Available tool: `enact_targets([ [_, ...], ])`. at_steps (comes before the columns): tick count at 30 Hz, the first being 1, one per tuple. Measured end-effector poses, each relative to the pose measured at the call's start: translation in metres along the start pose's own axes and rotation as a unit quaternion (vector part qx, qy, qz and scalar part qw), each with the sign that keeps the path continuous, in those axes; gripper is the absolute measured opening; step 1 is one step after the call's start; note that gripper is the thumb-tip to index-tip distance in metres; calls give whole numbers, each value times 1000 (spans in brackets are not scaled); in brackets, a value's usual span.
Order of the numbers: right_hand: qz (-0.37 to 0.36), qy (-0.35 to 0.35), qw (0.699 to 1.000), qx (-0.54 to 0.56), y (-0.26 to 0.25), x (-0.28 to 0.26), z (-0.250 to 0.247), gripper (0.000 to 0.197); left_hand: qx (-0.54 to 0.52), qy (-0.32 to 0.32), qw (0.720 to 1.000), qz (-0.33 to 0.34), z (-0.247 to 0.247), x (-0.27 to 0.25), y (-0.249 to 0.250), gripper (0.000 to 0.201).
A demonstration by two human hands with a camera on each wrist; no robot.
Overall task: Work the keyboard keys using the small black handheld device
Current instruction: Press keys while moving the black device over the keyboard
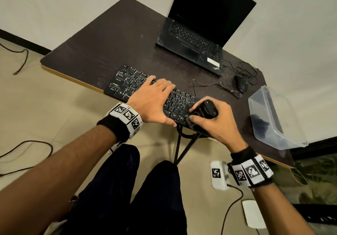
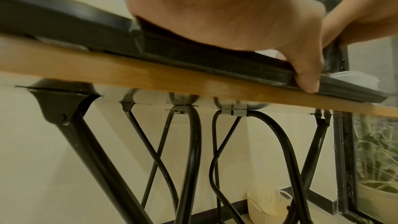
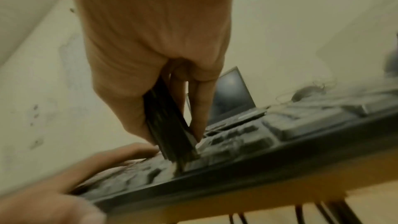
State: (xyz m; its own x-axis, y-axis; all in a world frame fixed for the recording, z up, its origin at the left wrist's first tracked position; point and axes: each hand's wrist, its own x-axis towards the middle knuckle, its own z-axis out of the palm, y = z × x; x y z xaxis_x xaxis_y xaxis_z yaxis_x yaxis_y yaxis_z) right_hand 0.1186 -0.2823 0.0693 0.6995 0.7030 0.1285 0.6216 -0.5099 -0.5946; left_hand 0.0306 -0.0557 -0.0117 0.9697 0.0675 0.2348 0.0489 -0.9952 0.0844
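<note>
Now R hand (image 1: 217, 123) grip round black device (image 1: 207, 110) at keyboard (image 1: 127, 81) edge, L hand (image 1: 152, 100) flat.

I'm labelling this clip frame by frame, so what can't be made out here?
- Head view: keys under the left hand on the keyboard are covered.
- Right wrist view: the black device tip is blurred; the key it meets is unclear.
- Head view: the plastic container holds something dark, too blurred to identify.

Dim, even indoor light — right wrist view motion-blurred, edges warped.
</note>
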Motion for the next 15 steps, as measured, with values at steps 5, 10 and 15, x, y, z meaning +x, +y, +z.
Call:
enact_targets([
  [5,-25,-22,999,5,0,5,-1,23,0,-1,1000,-4,0,0,-1,139],
  [10,-5,15,1000,8,3,13,-4,22,-1,-1,1000,1,1,0,2,139],
  [15,-18,-38,999,8,-1,19,-1,21,0,1,1000,1,2,1,0,138],
])
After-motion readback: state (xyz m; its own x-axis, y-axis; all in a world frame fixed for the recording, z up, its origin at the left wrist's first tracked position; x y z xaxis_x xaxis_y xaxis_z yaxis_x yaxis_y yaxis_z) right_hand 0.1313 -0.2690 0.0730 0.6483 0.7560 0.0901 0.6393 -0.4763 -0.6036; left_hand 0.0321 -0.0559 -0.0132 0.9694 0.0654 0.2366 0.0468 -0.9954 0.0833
